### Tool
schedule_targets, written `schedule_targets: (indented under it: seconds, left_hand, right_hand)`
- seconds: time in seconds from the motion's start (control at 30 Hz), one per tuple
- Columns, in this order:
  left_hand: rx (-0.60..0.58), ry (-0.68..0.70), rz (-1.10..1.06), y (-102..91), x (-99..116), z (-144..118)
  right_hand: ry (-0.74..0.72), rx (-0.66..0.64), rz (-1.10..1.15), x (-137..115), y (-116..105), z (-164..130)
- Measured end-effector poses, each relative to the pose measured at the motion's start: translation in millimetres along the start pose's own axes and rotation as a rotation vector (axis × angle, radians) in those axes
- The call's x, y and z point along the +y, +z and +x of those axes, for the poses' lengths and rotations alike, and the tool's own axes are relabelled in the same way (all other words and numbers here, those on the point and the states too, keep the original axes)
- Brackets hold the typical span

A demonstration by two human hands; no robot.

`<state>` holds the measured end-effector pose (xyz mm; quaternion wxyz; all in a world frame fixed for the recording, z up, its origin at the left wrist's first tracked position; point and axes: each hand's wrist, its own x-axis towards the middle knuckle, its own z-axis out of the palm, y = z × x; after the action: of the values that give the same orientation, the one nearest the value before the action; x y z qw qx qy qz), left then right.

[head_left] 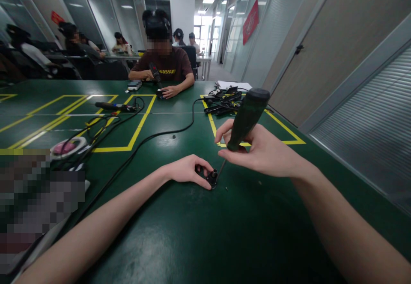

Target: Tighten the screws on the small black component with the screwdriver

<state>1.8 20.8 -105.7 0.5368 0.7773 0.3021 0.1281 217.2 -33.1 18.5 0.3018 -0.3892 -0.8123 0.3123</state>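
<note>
My right hand [261, 149] grips a dark green electric screwdriver [248, 117], tilted with its thin bit pointing down-left onto a small black part [211, 177] on the green table [199, 232]. My left hand [188, 169] pinches that part from the left and holds it flat on the table. A tiny screw [226, 188] lies just right of the part.
A black cable [150, 138] runs across the table to the left. A pile of black parts and cables [224, 100] lies behind the screwdriver. A pink-topped round object [66, 147] sits at the left. Across the table a person [163, 67] holds another screwdriver. Yellow lines mark the table.
</note>
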Motion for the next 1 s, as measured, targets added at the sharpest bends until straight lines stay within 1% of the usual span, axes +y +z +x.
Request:
schedule_targets:
  seconds: [0.27, 1.0]
  left_hand:
    - [-0.002, 0.001, -0.017, 0.8, -0.6, -0.5]
    - [-0.005, -0.011, -0.020, -0.7, 1.2, -0.8]
  right_hand:
    - [-0.006, -0.015, -0.018, -0.9, 0.2, -1.9]
    - [0.023, -0.060, 0.041, -0.5, -1.7, -2.5]
